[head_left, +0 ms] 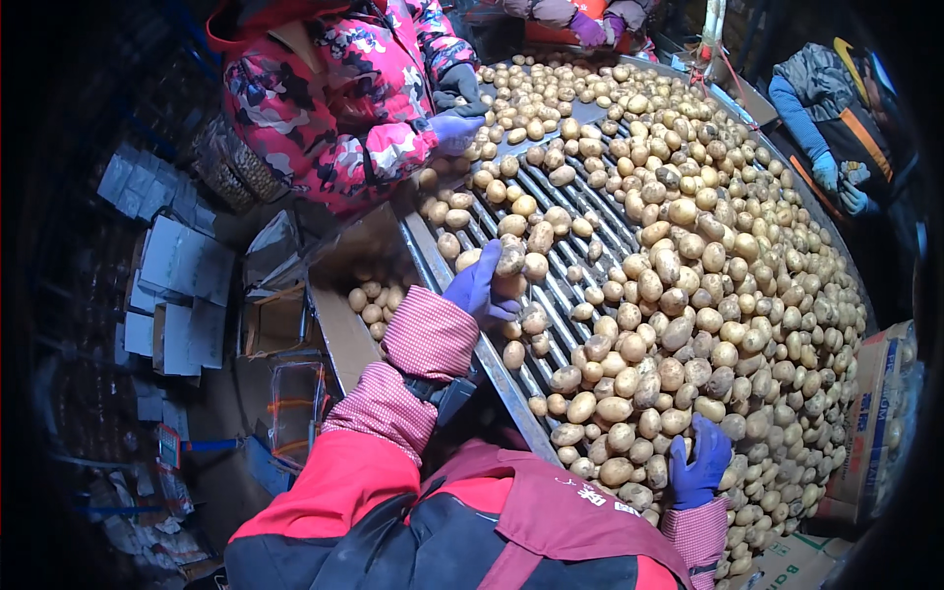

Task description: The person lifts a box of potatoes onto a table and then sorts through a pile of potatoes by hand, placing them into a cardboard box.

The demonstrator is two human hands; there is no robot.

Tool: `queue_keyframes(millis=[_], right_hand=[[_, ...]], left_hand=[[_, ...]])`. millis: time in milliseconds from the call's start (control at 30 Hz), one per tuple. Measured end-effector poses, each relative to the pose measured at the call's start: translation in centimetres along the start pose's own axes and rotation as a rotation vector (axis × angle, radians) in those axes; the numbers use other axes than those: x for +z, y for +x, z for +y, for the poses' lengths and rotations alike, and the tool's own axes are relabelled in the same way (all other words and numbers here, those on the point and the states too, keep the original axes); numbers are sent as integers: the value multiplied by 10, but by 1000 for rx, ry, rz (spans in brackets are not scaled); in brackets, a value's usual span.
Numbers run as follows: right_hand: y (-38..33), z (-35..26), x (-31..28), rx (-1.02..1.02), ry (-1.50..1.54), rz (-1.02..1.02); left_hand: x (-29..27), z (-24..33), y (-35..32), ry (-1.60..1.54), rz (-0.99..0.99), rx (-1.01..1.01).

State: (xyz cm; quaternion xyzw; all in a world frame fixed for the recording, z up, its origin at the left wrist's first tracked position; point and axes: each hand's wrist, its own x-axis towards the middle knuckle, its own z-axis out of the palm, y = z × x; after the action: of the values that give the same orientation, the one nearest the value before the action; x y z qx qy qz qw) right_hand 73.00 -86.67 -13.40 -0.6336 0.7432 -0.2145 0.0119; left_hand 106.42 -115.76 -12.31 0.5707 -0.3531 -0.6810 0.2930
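Evidently hand-picking over loose produce: a soiled potato [511, 258] lies above the dark bars of a slatted metal table [509, 391], near its left side rail. Left hand [476, 287], purple-gloved, has fingers and thumb bent about it, touching; cannot tell whether it is truly pinched. Right hand [700, 462], same glove, rests at the near edge of the heap [733, 324], thumb and fingers spread; nothing clearly held. Step in hand, I judge: singling potatoes out. The next move would call for a secure close of the left fingers, clear of neighbouring potatoes. Left of the rail, a cardboard box [346, 339] contains more potatoes. Beyond, a co-worker in a pink camouflage jacket [334, 118] has gloved hands over the far bars; another person, blue-sleeved [795, 118], stands across the heap. Pale cartons [187, 261] are stacked far left.
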Motion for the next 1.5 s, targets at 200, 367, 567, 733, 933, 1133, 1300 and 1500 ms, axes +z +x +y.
queue_keyframes(millis=[200, 367, 567, 733, 933, 1133, 1300, 1500], right_hand=[[3, 0, 2, -22, -8, 4], [1, 2, 6, 9, -41, -11], [3, -2, 3, 3, -31, 2], [0, 2, 6, 25, -24, -23], [2, 2, 7, 18, 4, 15], [3, 1, 4, 25, -20, -13], [6, -2, 4, -11, -24, 11], [7, -2, 1, -49, 3, 56]], left_hand=[[21, -33, -12, -138, -218, -125], [79, -49, -65, 425, -535, 277], [-8, -37, 7, 1455, 241, 723], [-24, -20, 54, 1569, 230, 451], [-42, -25, 71, 786, -14, 394], [-16, -21, -4, 136, -250, 294], [-15, -21, -18, -232, 89, 227], [9, -42, -23, -415, -112, 202]])
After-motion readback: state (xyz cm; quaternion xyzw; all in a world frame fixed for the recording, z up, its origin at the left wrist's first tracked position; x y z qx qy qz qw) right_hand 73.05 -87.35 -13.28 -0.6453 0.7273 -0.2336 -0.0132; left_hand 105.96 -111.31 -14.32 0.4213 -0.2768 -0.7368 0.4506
